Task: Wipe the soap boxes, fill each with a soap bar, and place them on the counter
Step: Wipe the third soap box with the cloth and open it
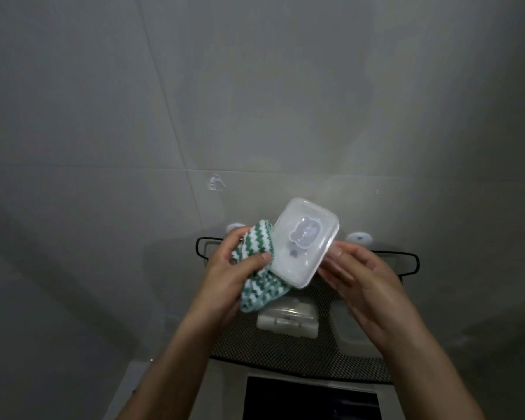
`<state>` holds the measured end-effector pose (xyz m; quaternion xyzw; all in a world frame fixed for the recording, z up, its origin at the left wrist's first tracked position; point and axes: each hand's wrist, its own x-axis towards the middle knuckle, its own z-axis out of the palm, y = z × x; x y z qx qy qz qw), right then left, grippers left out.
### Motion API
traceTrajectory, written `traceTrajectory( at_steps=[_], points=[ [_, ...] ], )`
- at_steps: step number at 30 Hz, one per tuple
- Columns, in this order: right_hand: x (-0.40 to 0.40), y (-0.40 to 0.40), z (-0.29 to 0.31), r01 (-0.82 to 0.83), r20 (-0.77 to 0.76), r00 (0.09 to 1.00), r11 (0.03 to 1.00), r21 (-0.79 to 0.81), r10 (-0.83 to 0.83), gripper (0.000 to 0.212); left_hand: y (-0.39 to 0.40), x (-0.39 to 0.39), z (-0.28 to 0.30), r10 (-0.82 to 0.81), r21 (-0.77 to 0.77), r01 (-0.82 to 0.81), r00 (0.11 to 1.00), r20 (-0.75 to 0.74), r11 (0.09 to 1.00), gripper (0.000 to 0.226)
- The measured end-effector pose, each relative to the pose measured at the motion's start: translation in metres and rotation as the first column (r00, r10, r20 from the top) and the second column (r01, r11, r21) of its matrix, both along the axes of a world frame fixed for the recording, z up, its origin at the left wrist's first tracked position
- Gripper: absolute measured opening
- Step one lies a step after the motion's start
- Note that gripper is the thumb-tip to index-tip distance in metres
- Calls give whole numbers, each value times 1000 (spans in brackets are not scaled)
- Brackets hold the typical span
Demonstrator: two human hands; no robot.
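Head view, dim light, grey tiled wall (255, 86) ahead. The person holds one translucent white soap box (303, 244) up in front of the wall, above a black wire rack (412, 262) with a dark mesh liner (285, 350). The box is tilted, lid side toward the camera, with a pale purple label (305, 236) on the lid; whether anything is inside cannot be told through the cloudy plastic. Left hand (234, 268) grips a green-and-white zigzag cloth (255, 268), fingers and thumb curled round it, the cloth pressed against the box's left edge. Right hand (358, 277) supports the box from the right, fingers fairly straight along its far side and partly hidden behind it; it appears to carry rather than pinch the box. On the rack below: a second soap box (287, 321), closed, latch side toward the camera, contents not visible; a third pale container (346, 328) at the right, mostly hidden by the right forearm. Count: three boxes seen, one cloth, two white wall suction mounts (359, 237) behind the rack. A dark rectangular panel (309, 398) sits at the bottom edge.
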<state>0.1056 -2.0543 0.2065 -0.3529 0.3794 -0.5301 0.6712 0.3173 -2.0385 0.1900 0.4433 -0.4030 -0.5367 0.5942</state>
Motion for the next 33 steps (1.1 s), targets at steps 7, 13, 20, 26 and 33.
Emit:
traceTrajectory(
  at_steps=[7,13,20,26,33],
  points=[
    [-23,-5,7,-217,-247,942,974,69,227,55,-9,37,18,-217,88,198,917,334,976,50],
    [-29,-7,8,-277,-332,906,961,3,263,47,-11,28,22,-159,77,139,849,503,987,45],
    [-31,-8,4,-123,-275,953,992,27,125,37,2,6,12,-18,23,9,900,435,1000,49],
    [-25,-6,-2,3,-197,980,1000,26,2,32,15,-13,6,124,-43,-118,884,451,992,36],
    [-20,-2,0,12,-198,980,1000,2,-11,38,36,-48,8,225,-106,-199,884,409,974,53]
  ],
)
